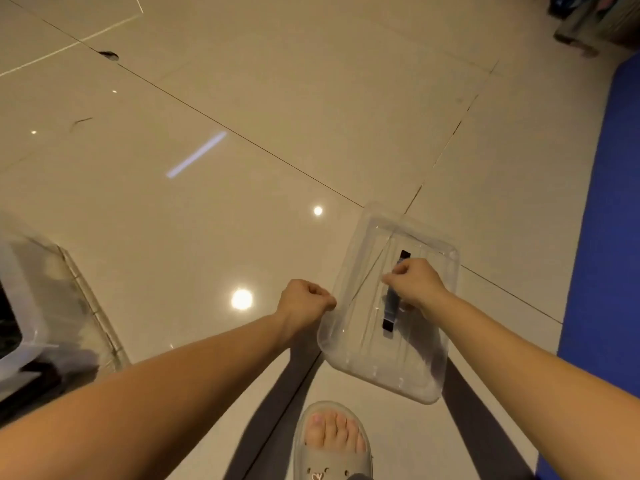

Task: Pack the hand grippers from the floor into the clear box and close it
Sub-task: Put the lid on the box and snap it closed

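A clear plastic lid (391,368) with a dark strap handle (392,308) hangs tilted above the tiled floor, right of centre. My right hand (415,282) is curled round the handle from above. My left hand (304,299) pinches the lid's left edge with curled fingers. The clear box (31,306) stands at the left edge of the view, blurred, with dark things inside that I cannot make out. I see no hand grippers on the floor.
My foot in a grey sandal (332,441) stands just below the lid. A blue mat (606,202) runs along the right side. Another person's feet (578,39) show at the far top right. Glossy beige tiles (207,98) fill the view.
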A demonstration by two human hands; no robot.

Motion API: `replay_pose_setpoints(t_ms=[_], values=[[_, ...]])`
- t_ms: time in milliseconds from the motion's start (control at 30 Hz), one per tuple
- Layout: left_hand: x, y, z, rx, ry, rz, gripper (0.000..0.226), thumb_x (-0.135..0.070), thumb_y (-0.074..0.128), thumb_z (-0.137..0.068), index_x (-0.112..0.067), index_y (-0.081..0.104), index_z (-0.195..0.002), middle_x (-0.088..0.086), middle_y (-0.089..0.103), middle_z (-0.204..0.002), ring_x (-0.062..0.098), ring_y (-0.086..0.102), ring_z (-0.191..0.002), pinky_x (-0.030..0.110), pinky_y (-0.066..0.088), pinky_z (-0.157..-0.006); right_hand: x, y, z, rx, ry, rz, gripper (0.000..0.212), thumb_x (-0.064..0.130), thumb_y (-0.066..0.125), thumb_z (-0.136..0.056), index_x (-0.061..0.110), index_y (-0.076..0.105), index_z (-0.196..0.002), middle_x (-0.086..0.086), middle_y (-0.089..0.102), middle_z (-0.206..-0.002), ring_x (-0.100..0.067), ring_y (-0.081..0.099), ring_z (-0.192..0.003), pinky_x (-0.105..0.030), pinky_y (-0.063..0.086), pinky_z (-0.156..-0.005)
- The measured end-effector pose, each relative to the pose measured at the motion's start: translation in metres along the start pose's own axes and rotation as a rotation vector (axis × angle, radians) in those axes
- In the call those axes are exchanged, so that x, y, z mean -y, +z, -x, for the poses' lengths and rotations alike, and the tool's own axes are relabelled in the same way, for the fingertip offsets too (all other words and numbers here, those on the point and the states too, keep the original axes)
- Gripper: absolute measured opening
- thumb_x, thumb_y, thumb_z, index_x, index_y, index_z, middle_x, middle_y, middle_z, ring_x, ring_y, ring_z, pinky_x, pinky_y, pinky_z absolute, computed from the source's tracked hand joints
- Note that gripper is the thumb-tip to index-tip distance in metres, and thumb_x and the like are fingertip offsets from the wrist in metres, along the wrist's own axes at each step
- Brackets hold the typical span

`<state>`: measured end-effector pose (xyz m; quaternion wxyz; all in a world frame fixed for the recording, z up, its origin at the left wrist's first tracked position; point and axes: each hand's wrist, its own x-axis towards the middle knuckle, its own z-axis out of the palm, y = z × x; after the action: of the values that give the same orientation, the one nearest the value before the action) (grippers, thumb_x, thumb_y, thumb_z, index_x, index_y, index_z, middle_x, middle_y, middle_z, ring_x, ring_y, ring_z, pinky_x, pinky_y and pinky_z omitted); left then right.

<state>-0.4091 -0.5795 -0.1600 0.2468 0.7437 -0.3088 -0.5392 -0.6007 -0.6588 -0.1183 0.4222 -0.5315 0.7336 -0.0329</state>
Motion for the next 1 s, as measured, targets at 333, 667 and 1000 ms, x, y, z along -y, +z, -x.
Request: replay_pose_setpoints(t_ms=[333,667,1000], values=[[-0.081,-0.143,0.086,0.002,0.198,0.200,0.012,-0.004,0.080,-0.080,0.002,0.078,-0.091,0.016,0.078,-0.091,0.027,0.076,-0.088,0.041,0.064,-0.080,0.152,0.002,0.074,0.142,-0.146,-0.342,0.050,0.047,0.070,-0.090,0.000,0.064,-0.108,-0.016,0.070,-0.102,-0.028,0.074,-0.086,-0.047,0.064,-0.073],[-0.079,-0.290,0.198,-0.371,0.404,0.079,0.027,-0.021,0.089,-0.073,-0.011,0.080,-0.097,-0.001,0.078,-0.091,0.015,0.073,-0.092,0.031,0.059,-0.086,0.301,0.043,0.188,0.383,-0.343,-0.350,0.063,0.053,0.077,-0.082,-0.002,0.061,-0.109,-0.020,0.073,-0.097,-0.029,0.077,-0.077,-0.038,0.063,-0.061],[-0.038,-0.395,0.324,-0.611,0.519,0.116,0.040,-0.020,0.088,-0.073,-0.011,0.077,-0.110,-0.002,0.076,-0.101,0.011,0.071,-0.094,0.030,0.058,-0.088,0.411,0.097,0.332,0.488,-0.600,-0.226,0.051,0.029,0.077,-0.087,-0.002,0.054,-0.121,-0.024,0.071,-0.096,-0.029,0.076,-0.065,-0.035,0.061,-0.053]])
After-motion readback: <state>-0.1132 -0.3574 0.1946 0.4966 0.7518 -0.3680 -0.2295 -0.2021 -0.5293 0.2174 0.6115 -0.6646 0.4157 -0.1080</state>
